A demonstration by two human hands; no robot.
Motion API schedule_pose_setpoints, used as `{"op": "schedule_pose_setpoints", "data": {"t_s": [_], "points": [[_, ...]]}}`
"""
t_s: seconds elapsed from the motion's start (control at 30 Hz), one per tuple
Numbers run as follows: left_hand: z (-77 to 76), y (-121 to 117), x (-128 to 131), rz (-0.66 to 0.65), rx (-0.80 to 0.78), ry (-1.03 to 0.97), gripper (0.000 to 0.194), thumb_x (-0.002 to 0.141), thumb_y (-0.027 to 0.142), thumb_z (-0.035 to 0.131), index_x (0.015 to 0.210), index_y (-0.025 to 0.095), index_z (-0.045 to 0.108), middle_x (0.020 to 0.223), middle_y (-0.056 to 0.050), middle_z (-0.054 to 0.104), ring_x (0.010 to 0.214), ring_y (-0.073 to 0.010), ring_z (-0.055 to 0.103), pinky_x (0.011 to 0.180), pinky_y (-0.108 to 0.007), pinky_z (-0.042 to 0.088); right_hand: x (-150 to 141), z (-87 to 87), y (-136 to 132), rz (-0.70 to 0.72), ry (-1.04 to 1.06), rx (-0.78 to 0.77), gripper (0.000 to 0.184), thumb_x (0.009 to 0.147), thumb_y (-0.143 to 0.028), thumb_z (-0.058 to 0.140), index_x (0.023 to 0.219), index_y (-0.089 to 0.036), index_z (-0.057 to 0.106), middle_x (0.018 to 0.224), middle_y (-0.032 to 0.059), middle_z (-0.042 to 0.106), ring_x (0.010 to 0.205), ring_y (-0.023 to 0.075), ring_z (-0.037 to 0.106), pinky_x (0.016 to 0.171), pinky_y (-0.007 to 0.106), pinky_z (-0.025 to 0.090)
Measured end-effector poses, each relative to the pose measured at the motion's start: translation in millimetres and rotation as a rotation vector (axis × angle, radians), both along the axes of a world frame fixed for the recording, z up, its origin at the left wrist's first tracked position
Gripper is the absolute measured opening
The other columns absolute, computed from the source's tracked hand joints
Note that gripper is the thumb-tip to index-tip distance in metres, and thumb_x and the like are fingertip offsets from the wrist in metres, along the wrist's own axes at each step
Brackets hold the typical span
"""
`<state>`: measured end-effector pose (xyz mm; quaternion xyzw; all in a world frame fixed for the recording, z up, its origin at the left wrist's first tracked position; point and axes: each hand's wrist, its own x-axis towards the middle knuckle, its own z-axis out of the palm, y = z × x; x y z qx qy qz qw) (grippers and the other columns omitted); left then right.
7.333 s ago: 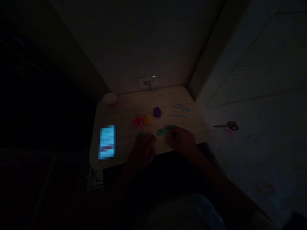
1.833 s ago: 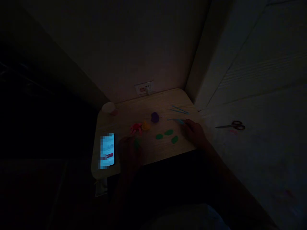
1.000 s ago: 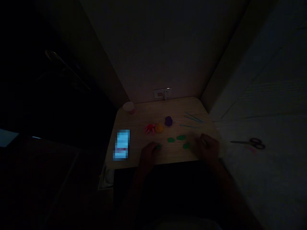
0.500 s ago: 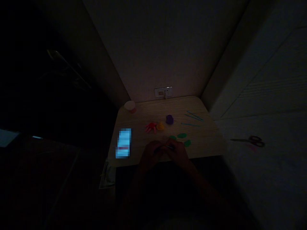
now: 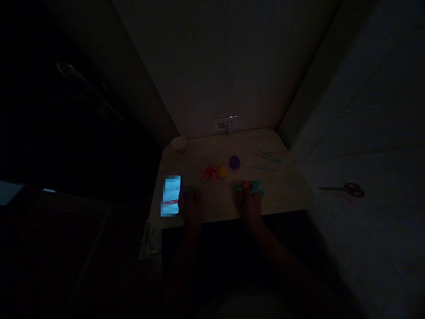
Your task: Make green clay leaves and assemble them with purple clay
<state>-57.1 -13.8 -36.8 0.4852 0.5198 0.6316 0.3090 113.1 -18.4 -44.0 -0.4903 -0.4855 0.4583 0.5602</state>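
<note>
The scene is very dark. At the lower left of the table, my left hand (image 5: 193, 207) is closed around a small green piece (image 5: 189, 189), close to the lit phone (image 5: 170, 197). My right hand (image 5: 250, 207) is closed on a pale blue flat piece (image 5: 255, 187), its exact kind unclear. Around those fingers lie green leaf-shaped pieces (image 5: 261, 193), partly covered by the hand. Farther back sit a red-and-pink shape with finger-like strips (image 5: 209, 172), an orange cone-like lump (image 5: 222, 172) and a purple lump (image 5: 234, 162).
Thin bluish sticks (image 5: 264, 168) lie on the right of the wooden table (image 5: 212, 208). A pale tub (image 5: 179, 145) stands at the back left corner. Scissors (image 5: 348, 189) rest on a light surface to the right. A wall socket (image 5: 225, 124) is behind the table.
My hands were together at the table's front middle and have parted. The left moved left toward the phone with a green piece; the right moved slightly right, over the green pieces.
</note>
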Motion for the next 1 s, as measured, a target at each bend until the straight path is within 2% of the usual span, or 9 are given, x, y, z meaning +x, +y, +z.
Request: {"op": "schedule_pose_setpoints", "data": {"t_s": [0.1,0.17,0.2,0.27,0.37,0.53,0.67,0.8,1.0], "points": [[3.0,-1,7,-0.080,-0.017,0.096,0.024,0.092,0.045,0.064,0.093,0.022,0.069,0.084,-0.003,0.065,0.078,-0.0177,0.060,0.074,-0.029,0.051,6,6.3,-2,-0.064,0.029,-0.042,0.040,0.092,-0.065,0.052,0.083,-0.027,0.052,0.060,-0.0047,0.045,0.053,0.0155,0.043,0.050,0.028,0.038],[6.6,-4,16,-0.202,0.004,0.330,0.013,0.089,0.028,0.062,0.091,0.022,0.073,0.096,-0.006,0.069,0.095,-0.0233,0.063,0.091,-0.038,0.052,7,11.1,-4,-0.057,0.010,-0.031,0.035,0.087,-0.060,0.062,0.081,-0.026,0.056,0.068,-0.0014,0.056,0.063,0.0175,0.053,0.058,0.029,0.045],[8.2,-6,20,-0.223,0.017,0.470,0.016,0.088,0.021,0.059,0.093,0.022,0.074,0.100,-0.007,0.068,0.101,-0.0253,0.062,0.096,-0.042,0.050,7,12.6,-5,-0.052,-0.007,-0.020,0.034,0.087,-0.058,0.062,0.081,-0.025,0.058,0.072,0.0004,0.060,0.068,0.0187,0.056,0.062,0.030,0.047],[9.8,-8,25,-0.190,0.029,0.702,0.026,0.085,0.012,0.053,0.095,0.022,0.074,0.105,-0.009,0.066,0.105,-0.0277,0.061,0.099,-0.047,0.048,7,13.4,-5,-0.039,-0.016,-0.025,0.034,0.090,-0.058,0.058,0.085,-0.025,0.062,0.075,0.0024,0.063,0.071,0.0202,0.059,0.063,0.031,0.049],[8.2,-8,26,-0.071,0.009,0.831,0.029,0.082,0.007,0.052,0.096,0.022,0.073,0.106,-0.010,0.064,0.105,-0.0290,0.060,0.096,-0.048,0.048,7,11.5,-5,-0.007,0.044,-0.055,0.036,0.091,-0.058,0.058,0.095,-0.024,0.068,0.076,0.0031,0.067,0.068,0.0199,0.061,0.058,0.031,0.047],[3.4,-6,22,0.009,-0.006,0.776,0.039,0.077,0.005,0.047,0.108,0.020,0.066,0.110,-0.012,0.063,0.107,-0.0301,0.059,0.097,-0.049,0.048,8,15.3,-7,0.070,0.073,-0.048,0.032,0.085,-0.050,0.068,0.103,-0.023,0.072,0.085,0.0050,0.075,0.083,0.0244,0.072,0.071,0.034,0.056],[7.4,-12,20,-0.006,0.150,0.650,0.039,0.082,0.014,0.052,0.119,0.019,0.060,0.119,-0.013,0.059,0.115,-0.0294,0.056,0.102,-0.048,0.047,7,19.0,-7,0.109,0.092,-0.062,0.035,0.081,-0.048,0.074,0.107,-0.025,0.072,0.087,0.0053,0.078,0.079,0.0248,0.074,0.071,0.036,0.059],[14.3,-19,17,-0.130,0.173,0.622,0.023,0.097,0.028,0.050,0.112,0.022,0.067,0.117,-0.010,0.061,0.114,-0.0265,0.057,0.102,-0.045,0.047,7,18.9,-5,0.094,0.013,-0.034,0.025,0.078,-0.047,0.076,0.085,-0.024,0.074,0.084,0.0065,0.079,0.078,0.0249,0.073,0.072,0.037,0.059],[11.2,-15,14,-0.142,0.138,0.569,0.017,0.098,0.033,0.058,0.095,0.022,0.071,0.102,-0.008,0.067,0.101,-0.0245,0.061,0.093,-0.042,0.051,10,22.8,-3,0.119,-0.034,-0.023,0.025,0.077,-0.048,0.077,0.085,-0.024,0.077,0.087,0.0063,0.080,0.082,0.0254,0.074,0.073,0.036,0.059]]}}
